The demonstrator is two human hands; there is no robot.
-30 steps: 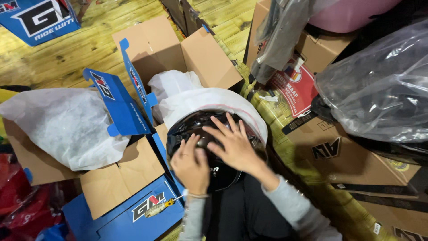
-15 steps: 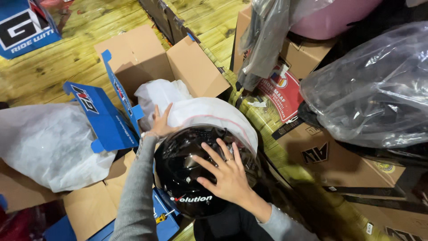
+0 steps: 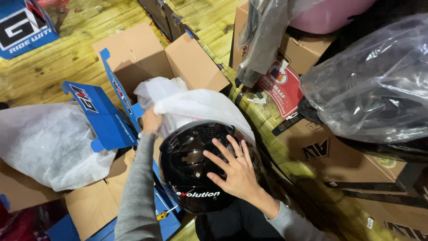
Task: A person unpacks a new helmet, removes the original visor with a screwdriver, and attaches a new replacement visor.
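Right hand point(image 3: 238, 172) lies flat, fingers spread, on the glossy black helmet point(image 3: 191, 174); left hand point(image 3: 151, 120) pinches its white fabric bag point(image 3: 200, 107), above the open cardboard box point(image 3: 138, 56).

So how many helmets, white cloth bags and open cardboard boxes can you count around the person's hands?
Black helmets: 1, glossy black helmet under the right hand.
White cloth bags: 2, white bag gripped by the left hand, second white bag at left.
Open cardboard boxes: 1, open box.
Total: 4

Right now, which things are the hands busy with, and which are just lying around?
In use: helmet under right hand; white bag gripped by left hand.
Lying about: open box, blue flap, clear bag, wrapped bundle.
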